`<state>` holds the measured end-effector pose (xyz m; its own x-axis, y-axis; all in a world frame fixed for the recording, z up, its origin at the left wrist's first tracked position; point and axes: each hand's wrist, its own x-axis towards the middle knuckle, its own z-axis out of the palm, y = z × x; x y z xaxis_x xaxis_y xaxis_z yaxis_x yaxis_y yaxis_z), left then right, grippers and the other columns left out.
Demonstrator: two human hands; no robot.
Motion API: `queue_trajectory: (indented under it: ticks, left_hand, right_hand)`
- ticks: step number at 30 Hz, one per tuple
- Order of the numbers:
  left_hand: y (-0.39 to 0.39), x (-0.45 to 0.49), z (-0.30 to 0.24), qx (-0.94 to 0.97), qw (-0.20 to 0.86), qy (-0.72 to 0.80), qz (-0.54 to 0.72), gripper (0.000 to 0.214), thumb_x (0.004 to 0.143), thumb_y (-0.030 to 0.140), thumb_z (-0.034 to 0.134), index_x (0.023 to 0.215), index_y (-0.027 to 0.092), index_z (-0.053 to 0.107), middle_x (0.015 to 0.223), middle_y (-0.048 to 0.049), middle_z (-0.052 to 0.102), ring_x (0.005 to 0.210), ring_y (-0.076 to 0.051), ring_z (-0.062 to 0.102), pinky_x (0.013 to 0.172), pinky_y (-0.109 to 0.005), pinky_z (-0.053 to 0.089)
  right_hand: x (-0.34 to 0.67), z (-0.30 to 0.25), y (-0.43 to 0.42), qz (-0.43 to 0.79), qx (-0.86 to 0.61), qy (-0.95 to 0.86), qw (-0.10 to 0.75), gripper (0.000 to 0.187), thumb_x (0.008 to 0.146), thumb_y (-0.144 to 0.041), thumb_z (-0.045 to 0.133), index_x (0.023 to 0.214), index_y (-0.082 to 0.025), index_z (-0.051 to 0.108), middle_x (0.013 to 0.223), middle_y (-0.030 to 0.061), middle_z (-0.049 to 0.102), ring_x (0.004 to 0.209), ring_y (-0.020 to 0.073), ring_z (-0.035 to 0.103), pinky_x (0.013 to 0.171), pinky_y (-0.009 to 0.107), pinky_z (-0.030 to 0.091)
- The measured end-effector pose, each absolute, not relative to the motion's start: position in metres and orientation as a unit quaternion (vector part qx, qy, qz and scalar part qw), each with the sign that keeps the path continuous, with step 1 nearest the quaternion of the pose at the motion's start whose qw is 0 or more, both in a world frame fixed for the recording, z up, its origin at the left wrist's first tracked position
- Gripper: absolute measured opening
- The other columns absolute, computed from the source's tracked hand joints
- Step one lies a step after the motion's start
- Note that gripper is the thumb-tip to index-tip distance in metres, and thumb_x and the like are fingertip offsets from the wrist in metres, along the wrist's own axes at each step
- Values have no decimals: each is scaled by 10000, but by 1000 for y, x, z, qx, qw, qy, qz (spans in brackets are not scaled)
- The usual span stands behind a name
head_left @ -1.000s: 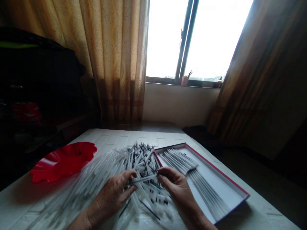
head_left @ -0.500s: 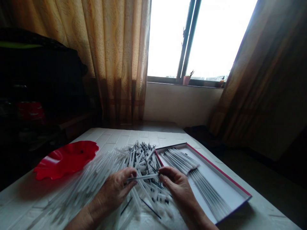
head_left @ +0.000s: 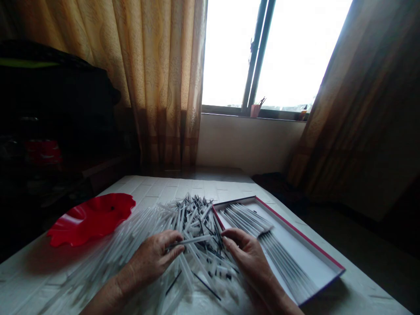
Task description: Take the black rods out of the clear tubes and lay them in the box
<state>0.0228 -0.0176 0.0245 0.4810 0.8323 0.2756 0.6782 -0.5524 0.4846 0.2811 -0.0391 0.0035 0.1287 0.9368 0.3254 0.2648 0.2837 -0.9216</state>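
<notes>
On the white tabletop [head_left: 170,189], beside a heaped pile of slim clear tubes [head_left: 197,221], my left hand [head_left: 152,258] pinches one dark-cored tube [head_left: 193,239] between thumb and fingers, while my right hand [head_left: 246,253] hangs half-open just off its end (it should be light, stiff and slippery, so best held mid-length).

white tubes with black ends [head_left: 179,221], a red plate [head_left: 88,218], a red-edged white tray [head_left: 297,249], a gold wavy-patterned curtain [head_left: 164,87].
</notes>
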Motion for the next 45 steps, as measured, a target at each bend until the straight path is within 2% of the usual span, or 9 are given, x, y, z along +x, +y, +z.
queue_trajectory:
  ticks: [4,9,13,15,23,30,35,39,45]
  left_hand:
    - [-16,21,27,845,157,455,234,227,928,363,475,921,238,664,879,-11,723,788,-172,677,716,-245,487]
    - [-18,21,24,848,157,456,221,252,932,385,472,936,245,682,893,-14,723,776,-170,667,725,-243,478]
    - [-18,21,22,850,160,453,216,254,929,389,480,930,243,688,866,-13,711,764,-173,661,718,-248,467]
    - [-20,22,21,852,163,449,214,252,932,390,482,925,244,687,859,-8,704,764,-171,658,709,-243,460]
    - [-19,23,22,853,185,443,205,276,930,409,479,939,236,693,890,-20,714,784,-176,659,708,-241,455]
    - [-11,13,29,831,211,458,236,281,911,443,501,896,254,708,886,-17,741,811,-202,681,728,-262,457]
    - [-4,6,30,779,231,499,300,246,873,440,528,884,251,684,759,-13,734,730,-229,687,657,-284,439]
    - [1,7,23,736,277,504,357,226,860,466,560,862,249,622,672,-8,732,624,-221,666,605,-288,433]
    - [-2,19,16,680,391,450,427,386,803,598,666,868,217,659,904,-62,744,861,-231,675,725,-282,484]
  right_hand:
    - [290,2,-40,151,-577,-706,382,154,733,-216,641,686,-263,780,702,47,736,621,227,657,581,320,434]
    - [289,4,-45,126,-590,-728,325,151,695,-173,694,704,-280,800,772,70,764,675,266,681,604,340,415]
    - [287,10,-46,185,-559,-714,380,211,804,-277,636,930,-251,804,864,88,785,708,263,699,656,360,479]
    - [285,10,-45,236,-534,-697,416,238,829,-316,621,963,-234,800,893,88,796,750,263,712,692,362,503]
    - [283,2,-40,325,-511,-644,467,193,780,-327,624,721,-192,749,586,4,672,543,162,577,515,260,419]
    - [301,17,-34,282,-535,-520,604,238,750,-397,668,715,-169,731,584,11,670,521,162,599,510,259,466]
    - [324,23,-28,211,-553,-476,650,329,801,-467,614,889,-158,682,744,91,756,575,208,680,462,274,491]
    - [315,18,-30,170,-554,-519,628,260,796,-430,617,866,-188,684,798,99,781,669,246,729,574,319,548]
    - [294,10,-40,112,-555,-658,497,131,788,-267,589,773,-238,715,679,17,744,574,195,673,582,281,460]
